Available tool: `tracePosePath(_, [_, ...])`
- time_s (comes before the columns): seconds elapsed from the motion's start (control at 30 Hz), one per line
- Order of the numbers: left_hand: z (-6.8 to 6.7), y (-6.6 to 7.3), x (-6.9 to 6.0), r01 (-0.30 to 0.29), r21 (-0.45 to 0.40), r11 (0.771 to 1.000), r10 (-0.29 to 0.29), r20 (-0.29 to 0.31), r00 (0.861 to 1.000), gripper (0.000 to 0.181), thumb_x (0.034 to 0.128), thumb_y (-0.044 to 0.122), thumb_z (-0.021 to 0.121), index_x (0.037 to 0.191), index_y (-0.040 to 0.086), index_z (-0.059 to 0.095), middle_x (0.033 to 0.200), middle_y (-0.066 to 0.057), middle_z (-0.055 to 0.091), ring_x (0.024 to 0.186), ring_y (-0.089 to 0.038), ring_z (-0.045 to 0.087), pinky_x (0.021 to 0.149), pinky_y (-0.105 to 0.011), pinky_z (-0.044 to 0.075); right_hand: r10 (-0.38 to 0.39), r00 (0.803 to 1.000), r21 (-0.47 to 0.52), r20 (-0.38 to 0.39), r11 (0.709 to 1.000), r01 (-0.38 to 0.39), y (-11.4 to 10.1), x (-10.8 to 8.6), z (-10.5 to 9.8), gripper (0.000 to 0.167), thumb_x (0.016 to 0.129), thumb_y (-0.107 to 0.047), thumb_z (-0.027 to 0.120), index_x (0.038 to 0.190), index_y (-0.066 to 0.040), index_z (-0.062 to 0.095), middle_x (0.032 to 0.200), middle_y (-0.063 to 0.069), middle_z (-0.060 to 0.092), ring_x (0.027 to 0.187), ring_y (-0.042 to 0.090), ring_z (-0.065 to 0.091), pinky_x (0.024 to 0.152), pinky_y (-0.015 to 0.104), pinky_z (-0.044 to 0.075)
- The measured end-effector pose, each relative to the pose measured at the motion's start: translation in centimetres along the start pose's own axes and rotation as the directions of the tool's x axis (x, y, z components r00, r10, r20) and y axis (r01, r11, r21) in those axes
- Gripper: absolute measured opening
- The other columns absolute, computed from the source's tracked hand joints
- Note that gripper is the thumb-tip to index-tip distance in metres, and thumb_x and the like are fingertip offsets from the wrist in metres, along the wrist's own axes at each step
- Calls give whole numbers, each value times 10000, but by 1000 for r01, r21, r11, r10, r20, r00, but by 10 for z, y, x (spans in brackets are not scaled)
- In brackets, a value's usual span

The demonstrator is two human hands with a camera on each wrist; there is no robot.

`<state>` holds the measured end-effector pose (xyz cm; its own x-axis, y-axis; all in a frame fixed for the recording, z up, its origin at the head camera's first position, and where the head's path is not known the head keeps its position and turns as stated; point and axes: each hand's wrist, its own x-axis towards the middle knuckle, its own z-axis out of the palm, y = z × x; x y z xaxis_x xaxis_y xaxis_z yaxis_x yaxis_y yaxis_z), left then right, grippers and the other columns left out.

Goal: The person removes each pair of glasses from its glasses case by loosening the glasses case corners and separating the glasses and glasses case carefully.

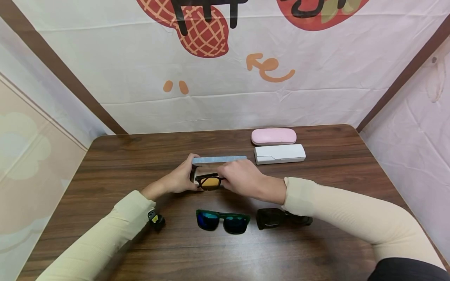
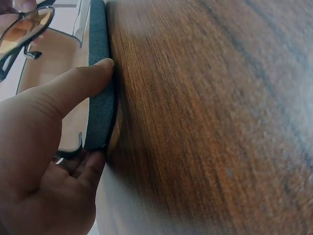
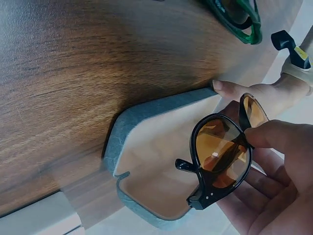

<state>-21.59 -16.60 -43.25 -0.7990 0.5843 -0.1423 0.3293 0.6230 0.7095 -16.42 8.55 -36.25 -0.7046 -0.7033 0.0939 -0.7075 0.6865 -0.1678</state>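
Observation:
My left hand (image 1: 180,177) grips one end of an open blue-grey eyeglass case (image 1: 219,159). In the left wrist view, the thumb (image 2: 90,81) lies over the edge of the case and the fingers wrap round its end. Above the beige-lined inside, my right hand (image 1: 243,179) holds a pair of black-framed glasses with yellow-orange lenses (image 1: 209,183). The right wrist view shows the thumb on the bridge of these glasses (image 3: 220,152), with the other fingers partly hidden behind them. One temple tip points towards the case lining (image 3: 156,147).
Sunglasses with blue-green lenses (image 1: 223,222) lie nearer the front on the wooden table (image 1: 140,249). To their right are dark sunglasses (image 1: 272,218), partly under the right forearm. Behind the right hand lie a white case (image 1: 280,154) and a pink case (image 1: 273,136).

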Motion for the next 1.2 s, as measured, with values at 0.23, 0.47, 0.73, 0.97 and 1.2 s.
tracePosePath(0.23, [0,0,0,21,13,1000,-21,3,1000,871,839,60,830,1464,22,225,1338,-250,486,1198,-354,521,932,-496,472,25,999,34,21,999,-25,-2,-9,-7,173,911,-105,719,777,-170,631,701,-75,632,567,67,507,493,274,446])
tracePosePath(0.47, [1,0,-1,44,22,999,-44,1,999,955,831,193,872,1495,20,208,1406,-271,452,1273,-394,496,1002,-557,441,25,999,55,27,998,-27,-1,-19,-11,95,888,-102,735,834,-157,679,764,-58,688,614,85,579,549,311,505])
tracePosePath(0.73, [0,0,0,8,10,1000,-8,-12,1000,907,819,196,883,1447,36,248,1369,-240,472,1294,-382,479,1041,-561,413,61,996,111,62,992,-68,0,-28,-19,74,884,-112,737,833,-158,710,795,-51,711,637,75,593,561,284,497])
tracePosePath(0.97, [0,0,-1,33,20,999,-33,-6,999,954,821,203,883,1481,28,217,1386,-259,459,1280,-392,497,1028,-560,429,58,994,159,93,985,-72,-1,-37,-28,51,888,-113,752,861,-141,720,824,-35,719,685,76,627,610,271,522])
tracePosePath(1.2, [1,-1,0,21,14,1000,-21,-12,1000,939,812,190,888,1464,34,231,1381,-248,464,1278,-380,499,1040,-550,424,41,994,158,98,986,-56,-7,-44,-36,38,883,-123,773,888,-134,737,841,-33,728,653,60,589,597,259,508])
